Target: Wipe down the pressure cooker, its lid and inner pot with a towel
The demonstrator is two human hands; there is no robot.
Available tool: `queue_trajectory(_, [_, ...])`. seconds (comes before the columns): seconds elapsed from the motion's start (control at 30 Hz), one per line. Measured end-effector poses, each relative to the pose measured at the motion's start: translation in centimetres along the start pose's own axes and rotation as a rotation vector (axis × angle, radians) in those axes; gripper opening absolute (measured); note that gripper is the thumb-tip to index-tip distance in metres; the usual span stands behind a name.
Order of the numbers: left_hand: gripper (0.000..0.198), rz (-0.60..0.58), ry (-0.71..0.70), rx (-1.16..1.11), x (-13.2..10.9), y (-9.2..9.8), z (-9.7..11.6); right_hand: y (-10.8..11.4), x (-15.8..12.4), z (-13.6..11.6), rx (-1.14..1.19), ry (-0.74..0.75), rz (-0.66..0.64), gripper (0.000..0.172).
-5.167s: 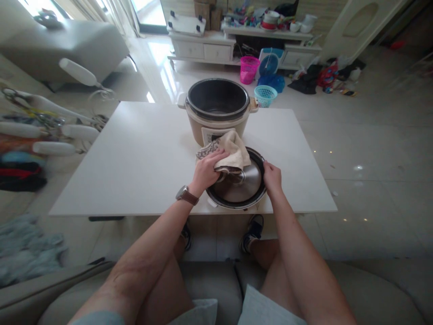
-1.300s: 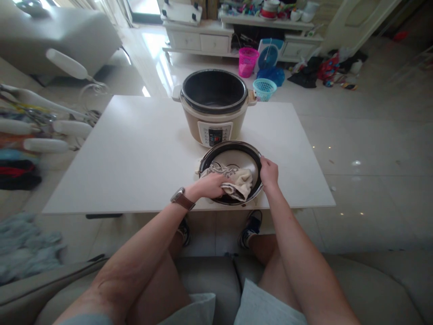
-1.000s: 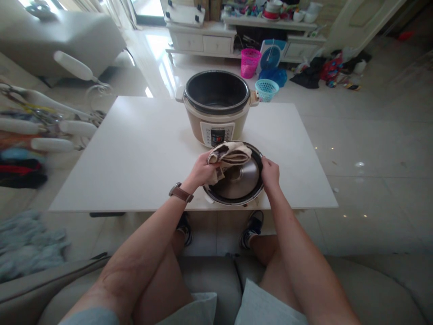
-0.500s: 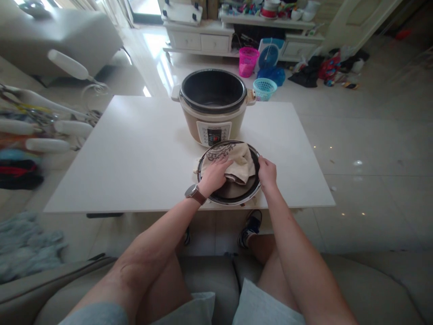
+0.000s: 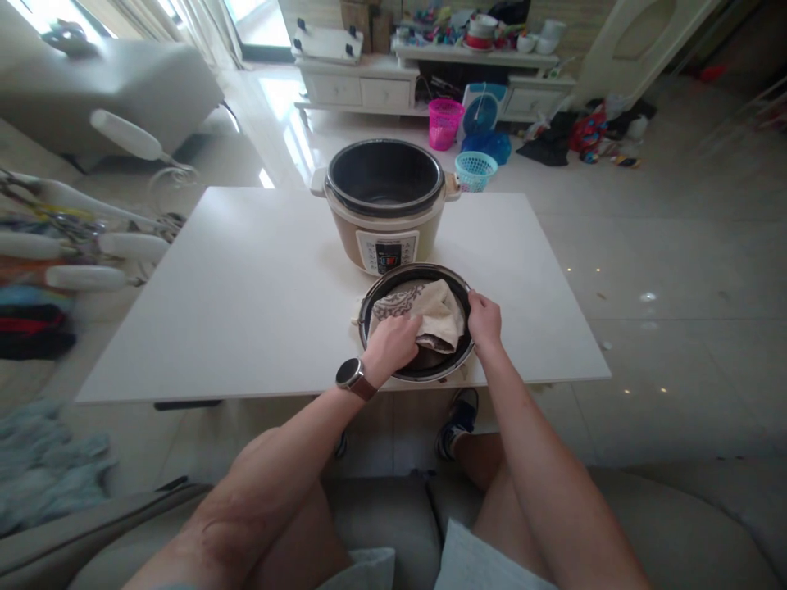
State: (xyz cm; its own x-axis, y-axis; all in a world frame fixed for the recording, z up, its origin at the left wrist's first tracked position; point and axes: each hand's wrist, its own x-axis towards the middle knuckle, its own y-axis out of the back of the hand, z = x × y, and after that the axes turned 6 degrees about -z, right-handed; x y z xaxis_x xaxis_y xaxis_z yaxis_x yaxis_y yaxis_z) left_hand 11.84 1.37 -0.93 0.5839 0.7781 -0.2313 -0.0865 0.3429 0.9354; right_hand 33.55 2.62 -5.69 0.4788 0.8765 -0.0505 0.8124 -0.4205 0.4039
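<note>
A round pressure cooker lid (image 5: 424, 374) lies with its dark inner side up at the near edge of the white table. My right hand (image 5: 484, 319) grips the lid's right rim. On the lid's inside lies a crumpled beige cloth (image 5: 443, 311) with a dark printed pattern. My left hand (image 5: 393, 342), a watch on its wrist, is closed on the cloth's near left part, fingers bent into the fabric. Just beyond the lid stands the beige electric pressure cooker (image 5: 387, 225), uncovered, its dark inside showing and its control panel facing me.
The white table (image 5: 246, 311) extends to both sides of the cooker. Beyond it on the floor stand a pink basket (image 5: 444, 123) and a light blue basket (image 5: 475, 170). A white cabinet (image 5: 387, 92) runs along the back. A grey sofa (image 5: 652, 516) is beneath me.
My left hand has gone from lying spread on the cloth to closing on it. The cloth has slid toward me, baring the lid's far part. My right hand keeps the rim.
</note>
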Motion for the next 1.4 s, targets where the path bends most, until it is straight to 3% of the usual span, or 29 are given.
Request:
queue_trajectory(0.13, [0.044,-0.038,0.015,-0.047,-0.5,0.2,1.5,0.1,0.0,-0.1,0.008,-0.006,-0.008,0.067])
queue_trajectory(0.27, [0.047,-0.021,-0.035,-0.167,-1.0,0.1,2.4,0.4,0.0,-0.5,-0.039,-0.031,0.008,0.068])
queue_trajectory(0.37, [0.047,-0.012,-0.109,-0.274,-1.2,-0.2,2.6,0.5,0.0,-0.7,-0.057,-0.034,0.01,0.069])
queue_trajectory(0.47, [0.032,0.005,-0.101,-0.386,-0.9,-0.1,2.0,0.5,-0.2,-0.8,-0.025,-0.027,-0.002,0.066])
queue_trajectory(0.6, [0.024,0.164,0.032,-0.477,-0.2,1.0,-0.2,0.4,-0.3,-0.7,-0.003,-0.027,-0.005,0.062])
queue_trajectory(0.7, [0.033,0.338,0.146,-0.422,0.0,2.0,-1.9,0.3,-0.3,-0.6,-0.003,-0.018,-0.012,0.059])
queue_trajectory(0.77, [0.045,0.383,0.134,-0.377,0.1,2.2,-2.7,0.3,-0.3,-0.6,-0.004,-0.008,-0.014,0.059])
queue_trajectory(0.93, [0.068,0.223,-0.008,-0.314,1.1,-0.1,-2.5,0.1,-0.3,-0.5,0.001,0.011,-0.004,0.062])
queue_trajectory(1.1, [0.079,0.111,0.0,-0.239,2.2,-2.1,-1.8,-0.2,-0.3,-0.3,0.02,-0.006,-0.013,0.061])
queue_trajectory(1.23, [0.079,0.074,-0.047,-0.257,2.2,-1.7,-1.7,-0.3,-0.3,-0.1,0.032,-0.002,-0.026,0.06])
queue_trajectory(1.4, [0.076,-0.028,-0.231,-0.28,1.6,-0.5,-1.4,-0.3,-0.1,0.2,0.031,-0.006,-0.018,0.061])
